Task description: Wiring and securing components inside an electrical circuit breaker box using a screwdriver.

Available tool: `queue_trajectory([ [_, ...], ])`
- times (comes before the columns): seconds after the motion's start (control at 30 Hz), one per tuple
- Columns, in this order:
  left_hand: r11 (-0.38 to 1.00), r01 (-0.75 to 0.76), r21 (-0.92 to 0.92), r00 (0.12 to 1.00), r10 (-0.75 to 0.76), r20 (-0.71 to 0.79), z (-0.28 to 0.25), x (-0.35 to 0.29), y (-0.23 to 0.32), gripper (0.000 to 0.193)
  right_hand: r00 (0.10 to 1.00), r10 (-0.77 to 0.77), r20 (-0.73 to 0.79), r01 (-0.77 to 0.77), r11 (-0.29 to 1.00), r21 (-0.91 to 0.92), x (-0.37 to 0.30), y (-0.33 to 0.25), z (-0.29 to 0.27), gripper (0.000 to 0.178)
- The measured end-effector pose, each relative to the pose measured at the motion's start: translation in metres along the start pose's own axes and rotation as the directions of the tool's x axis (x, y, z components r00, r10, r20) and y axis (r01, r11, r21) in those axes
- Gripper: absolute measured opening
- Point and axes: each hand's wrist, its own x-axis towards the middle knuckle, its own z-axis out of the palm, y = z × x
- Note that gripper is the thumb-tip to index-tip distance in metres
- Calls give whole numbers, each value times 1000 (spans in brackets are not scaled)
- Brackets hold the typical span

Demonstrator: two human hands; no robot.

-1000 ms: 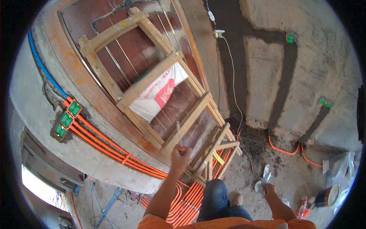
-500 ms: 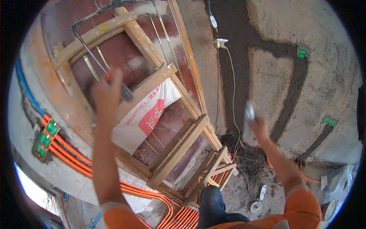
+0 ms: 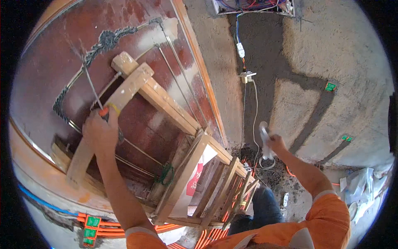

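Observation:
My left hand (image 3: 100,133) is closed around the handle of a long screwdriver (image 3: 92,85) with an orange collar and a dark grip end. Its thin metal shaft points up and away, the tip close to a rough grey cement line (image 3: 89,56) on a red-brown surface (image 3: 99,20). That hand is beside the top rung of a wooden ladder (image 3: 159,103). Out to the right, my right hand (image 3: 277,143) is closed on a pale, shiny object (image 3: 264,133); it is blurred and partly hidden, so its kind is unclear. It is apart from the screwdriver.
White connectors and a cable (image 3: 256,103) hang along a dark plastered strip, below an open wiring box (image 3: 253,11). Green-covered wall boxes (image 3: 330,86) sit at the right. Orange conduits (image 3: 110,229) run at lower left. A clear plastic bag (image 3: 358,186) lies at lower right.
The view has shifted, showing more of the red-brown surface and the wiring box. My left hand, still holding the screwdriver, is at the ladder's top rung. My right hand still grips the pale object.

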Motion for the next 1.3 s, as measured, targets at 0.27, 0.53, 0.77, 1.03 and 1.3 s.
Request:
queue_trajectory([
  [0.27,998,-58,-10,998,57,-21,17,7,-7,43,897,429,-105,-432,902,-7,-97,50,-56,18],
  [0.53,998,16,-67,997,-21,-75,23,7,-11,41,893,448,-39,-442,890,109,-10,88,54,15],
  [0.77,966,254,-52,949,-238,208,-4,-27,-29,53,935,239,260,-300,927,226,106,-190,112,17],
  [1.03,872,467,-148,847,-392,360,8,-26,-27,54,966,111,232,-142,983,119,133,-284,64,31],
  [1.3,916,384,-114,783,-258,566,-13,27,-23,55,928,370,45,-360,920,-156,89,-250,-60,31],
])
